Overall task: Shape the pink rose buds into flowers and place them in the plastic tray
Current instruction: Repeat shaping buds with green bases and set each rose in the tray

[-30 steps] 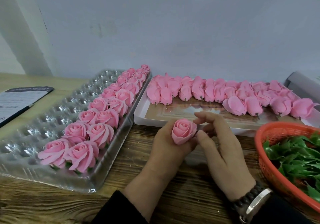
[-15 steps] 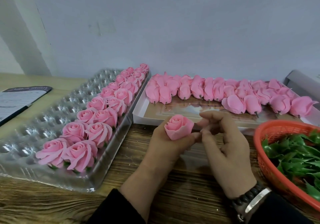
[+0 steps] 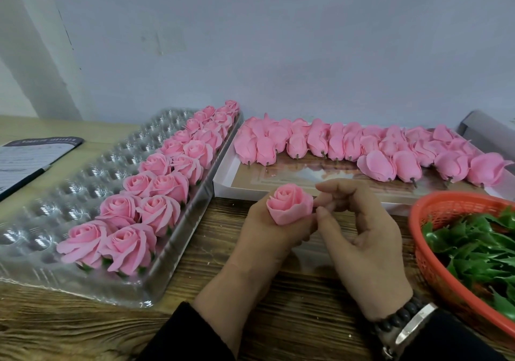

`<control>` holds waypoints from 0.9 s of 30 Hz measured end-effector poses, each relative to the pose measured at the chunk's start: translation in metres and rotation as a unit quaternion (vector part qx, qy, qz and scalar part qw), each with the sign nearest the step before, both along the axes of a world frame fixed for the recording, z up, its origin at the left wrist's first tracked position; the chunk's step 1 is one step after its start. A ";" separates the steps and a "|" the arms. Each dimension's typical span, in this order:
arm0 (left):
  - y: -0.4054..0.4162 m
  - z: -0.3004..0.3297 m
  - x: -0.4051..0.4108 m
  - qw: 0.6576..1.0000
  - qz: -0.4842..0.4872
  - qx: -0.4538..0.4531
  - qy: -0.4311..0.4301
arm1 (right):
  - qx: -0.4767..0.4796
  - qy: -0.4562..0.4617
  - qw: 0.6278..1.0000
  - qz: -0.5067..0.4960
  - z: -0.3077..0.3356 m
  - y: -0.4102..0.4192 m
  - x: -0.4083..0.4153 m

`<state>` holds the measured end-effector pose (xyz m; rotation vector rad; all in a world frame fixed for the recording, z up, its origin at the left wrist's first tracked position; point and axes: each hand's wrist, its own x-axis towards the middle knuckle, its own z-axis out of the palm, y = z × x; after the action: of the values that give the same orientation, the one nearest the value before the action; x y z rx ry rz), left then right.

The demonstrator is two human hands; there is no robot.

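My left hand (image 3: 264, 235) grips a pink rose bud (image 3: 288, 203) from below, its petals partly opened and facing up. My right hand (image 3: 359, 229) is just to its right, thumb and fingertips pinching an outer petal at the bud's right edge. The clear plastic tray (image 3: 83, 182) lies to the left, with two rows of shaped pink flowers (image 3: 156, 182) along its right side. Unshaped buds (image 3: 348, 146) lie in a row on a flat white box (image 3: 231, 173) behind my hands.
An orange mesh basket (image 3: 434, 260) of green leaf pieces (image 3: 479, 249) sits at the right. A printed sheet (image 3: 25, 154) lies at the far left on the wooden table (image 3: 292, 291). A grey wall rises right behind the box.
The bud has turned a little in my left hand and its outer petals stand more open. My right fingers have shifted along its right edge.
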<state>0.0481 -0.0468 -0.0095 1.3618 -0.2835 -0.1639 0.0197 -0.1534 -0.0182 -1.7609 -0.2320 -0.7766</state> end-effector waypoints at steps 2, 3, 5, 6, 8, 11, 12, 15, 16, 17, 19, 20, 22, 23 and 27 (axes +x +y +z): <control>0.000 0.001 0.001 1.000 0.003 -0.009 -0.005 | -0.013 0.015 1.000 0.002 0.000 0.000 0.001; 0.000 0.000 0.001 1.000 0.003 -0.008 -0.006 | -0.021 0.026 0.999 0.008 0.000 -0.001 0.001; 0.000 0.000 0.002 1.000 -0.001 -0.006 -0.008 | -0.031 0.044 0.998 0.024 0.000 -0.002 0.001; 0.000 -0.002 0.003 1.000 -0.003 -0.007 -0.008 | -0.026 0.052 0.998 0.031 0.000 -0.002 0.002; 0.000 -0.005 0.005 1.000 -0.004 -0.010 -0.011 | -0.004 0.065 0.997 0.036 -0.001 -0.003 0.002; -0.001 -0.007 0.005 0.999 0.002 0.009 -0.038 | -0.005 0.078 0.997 0.025 -0.001 -0.002 0.003; -0.002 -0.007 0.005 0.999 0.003 0.017 -0.048 | -0.012 0.078 0.997 0.018 -0.001 -0.002 0.004; -0.002 -0.006 0.004 0.997 -0.003 0.034 -0.069 | -0.004 0.082 0.997 0.010 -0.003 -0.002 0.004; -0.002 -0.005 0.004 0.996 -0.005 0.038 -0.077 | 0.006 0.085 0.996 0.014 -0.003 -0.002 0.004; -0.003 -0.005 0.003 0.996 -0.007 0.040 -0.082 | 0.016 0.088 0.996 0.017 -0.003 -0.001 0.004; -0.003 -0.006 0.003 0.996 -0.011 0.039 -0.084 | 0.024 0.087 0.996 0.020 -0.002 -0.001 0.004; -0.003 -0.007 0.003 0.995 -0.012 0.043 -0.086 | 0.025 0.084 0.996 0.023 -0.001 -0.001 0.004; -0.003 -0.008 0.004 0.995 -0.018 0.047 -0.088 | 0.022 0.075 0.996 0.037 0.001 0.000 0.001; -0.003 -0.008 0.004 0.995 -0.025 0.043 -0.083 | 0.015 0.063 0.997 0.040 0.003 0.002 0.000; 0.001 -0.007 0.006 0.998 -0.037 0.020 -0.055 | 0.009 -0.011 0.999 0.033 0.006 0.004 -0.006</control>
<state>0.0541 -0.0458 -0.0170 1.4038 -0.4244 -0.1569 0.0140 -0.1499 -0.0117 -1.7194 -0.2948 -0.7490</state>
